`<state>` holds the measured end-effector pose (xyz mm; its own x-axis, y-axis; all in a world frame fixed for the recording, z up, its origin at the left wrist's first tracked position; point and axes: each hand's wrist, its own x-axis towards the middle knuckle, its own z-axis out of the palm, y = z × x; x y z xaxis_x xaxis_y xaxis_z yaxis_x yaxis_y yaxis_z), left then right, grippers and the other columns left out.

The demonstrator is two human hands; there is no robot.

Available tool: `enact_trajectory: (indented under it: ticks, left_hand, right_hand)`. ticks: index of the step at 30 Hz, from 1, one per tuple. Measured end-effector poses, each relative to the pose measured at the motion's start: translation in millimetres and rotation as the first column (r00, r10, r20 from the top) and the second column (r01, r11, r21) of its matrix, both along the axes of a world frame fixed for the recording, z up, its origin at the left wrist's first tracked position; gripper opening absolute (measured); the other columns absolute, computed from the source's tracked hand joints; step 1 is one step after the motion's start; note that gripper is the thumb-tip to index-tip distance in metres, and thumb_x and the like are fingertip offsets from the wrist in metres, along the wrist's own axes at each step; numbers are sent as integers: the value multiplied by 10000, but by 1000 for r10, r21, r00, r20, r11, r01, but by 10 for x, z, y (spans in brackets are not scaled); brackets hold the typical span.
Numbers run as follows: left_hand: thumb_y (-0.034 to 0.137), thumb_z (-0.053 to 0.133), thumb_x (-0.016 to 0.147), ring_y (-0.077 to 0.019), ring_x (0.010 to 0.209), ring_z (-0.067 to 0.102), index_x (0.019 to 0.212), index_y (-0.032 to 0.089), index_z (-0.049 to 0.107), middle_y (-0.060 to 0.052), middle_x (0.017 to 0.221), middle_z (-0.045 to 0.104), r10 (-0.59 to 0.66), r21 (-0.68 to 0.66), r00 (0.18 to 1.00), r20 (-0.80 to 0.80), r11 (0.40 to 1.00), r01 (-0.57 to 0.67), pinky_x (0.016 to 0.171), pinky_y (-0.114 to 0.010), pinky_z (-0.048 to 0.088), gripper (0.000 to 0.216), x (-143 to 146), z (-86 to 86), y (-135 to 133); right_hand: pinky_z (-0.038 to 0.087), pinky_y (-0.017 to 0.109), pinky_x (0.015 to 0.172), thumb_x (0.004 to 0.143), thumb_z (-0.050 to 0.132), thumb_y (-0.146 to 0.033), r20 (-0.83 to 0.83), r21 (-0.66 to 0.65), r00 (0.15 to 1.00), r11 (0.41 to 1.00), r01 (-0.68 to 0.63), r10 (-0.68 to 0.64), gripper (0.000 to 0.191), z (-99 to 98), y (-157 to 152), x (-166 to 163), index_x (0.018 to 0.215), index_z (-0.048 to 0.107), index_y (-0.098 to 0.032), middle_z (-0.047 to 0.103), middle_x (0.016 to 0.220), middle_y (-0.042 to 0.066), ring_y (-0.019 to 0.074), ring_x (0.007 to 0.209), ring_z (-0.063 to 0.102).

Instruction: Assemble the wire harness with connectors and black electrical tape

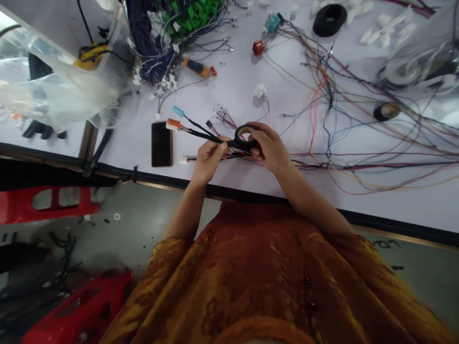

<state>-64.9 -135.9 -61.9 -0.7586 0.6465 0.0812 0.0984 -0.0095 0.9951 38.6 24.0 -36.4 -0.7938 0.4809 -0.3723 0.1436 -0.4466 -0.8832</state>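
My left hand (211, 156) is closed, pinching a wire harness (199, 134) whose branches are wrapped in black tape. Out to its left, the branches end in an orange-and-white connector (173, 124) and a light blue connector (178, 111). My right hand (269, 146) grips a roll of black tape (245, 136) by its right side, right beside the left fingertips. Loose wires pass beneath both hands. A white connector (184, 160) on a dark lead lies just left of my left hand.
A phone (161, 145) lies near the table's front edge. Behind are a screwdriver (196, 67), a bundle of dark blue wires (150, 52), a red connector (258, 47) and another black tape roll (330, 20). Long loose wires (358, 165) spread rightward. Red stools (82, 306) stand below left.
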Motion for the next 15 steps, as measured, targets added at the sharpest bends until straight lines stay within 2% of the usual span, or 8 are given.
enact_trajectory:
  ticks: [2, 3, 5, 7, 8, 10, 12, 15]
  left_hand:
    - [545, 754, 838, -73, 453, 569, 844, 196, 690, 19, 612, 644, 58, -27, 998, 18, 998, -58, 415, -185, 427, 355, 5, 62, 68]
    - [540, 753, 840, -58, 385, 497, 790, 192, 660, 43, 538, 583, 95, -33, 995, 31, 995, -94, 366, -182, 359, 363, 16, 92, 92]
    - [532, 742, 853, -42, 328, 408, 748, 195, 617, 68, 491, 517, 158, -33, 986, 59, 987, -156, 327, -186, 282, 375, 52, 146, 113]
    - [526, 710, 883, -54, 371, 474, 820, 203, 636, 50, 572, 582, 178, -38, 982, 59, 984, -176, 355, -185, 347, 337, 105, 199, 96]
    - [519, 691, 899, -73, 442, 556, 872, 207, 652, 27, 656, 639, 164, -48, 986, 26, 986, -163, 405, -191, 423, 316, 137, 226, 77]
    - [497, 666, 923, -130, 681, 697, 940, 215, 674, -22, 840, 707, 92, -56, 985, -143, 993, -101, 591, -242, 570, 283, 206, 273, 26]
    - [453, 655, 940, -177, 912, 721, 953, 223, 687, -53, 968, 716, -15, -68, 915, -402, 998, -14, 806, -323, 614, 232, 267, 291, -22]
    - [422, 619, 966, -202, 1074, 685, 940, 228, 673, -83, 1111, 691, -31, -70, 776, -630, 997, -17, 928, -382, 597, 203, 306, 232, -48]
  right_hand:
    - [413, 199, 449, 951, 554, -289, -59, 256, 998, 967, -2, 17, 265, -59, -133, 163, 1211, 580, -245, 603, 882, 8, 75, 529, 490]
    - [491, 228, 525, 953, 563, -311, -85, 405, 995, 914, -17, 56, 306, -99, -221, 255, 1252, 576, -247, 627, 954, 38, 107, 626, 566]
    - [576, 316, 705, 954, 569, -335, -84, 655, 976, 749, -98, 201, 318, -176, -388, 426, 1252, 608, -231, 645, 1074, 95, 184, 843, 645]
    - [578, 379, 822, 961, 556, -341, -64, 767, 943, 620, -162, 326, 240, -217, -472, 518, 1126, 663, -205, 647, 1088, 120, 226, 957, 647]
    - [573, 378, 833, 970, 543, -345, -77, 772, 944, 618, -147, 322, 213, -215, -464, 513, 1064, 667, -200, 648, 1062, 116, 221, 954, 644]
    - [562, 307, 738, 971, 563, -373, -117, 689, 973, 722, -64, 199, 193, -168, -351, 391, 1024, 636, -203, 646, 986, 82, 170, 832, 631]
    - [473, 219, 530, 921, 658, -396, -68, 506, 993, 861, -48, 96, 229, -88, -162, 157, 1034, 590, -209, 620, 852, 24, 106, 617, 548]
    - [257, 185, 359, 870, 706, -306, 34, 145, 986, 975, -169, 166, 212, 19, 62, -160, 978, 556, -201, 508, 641, -56, 57, 425, 357]
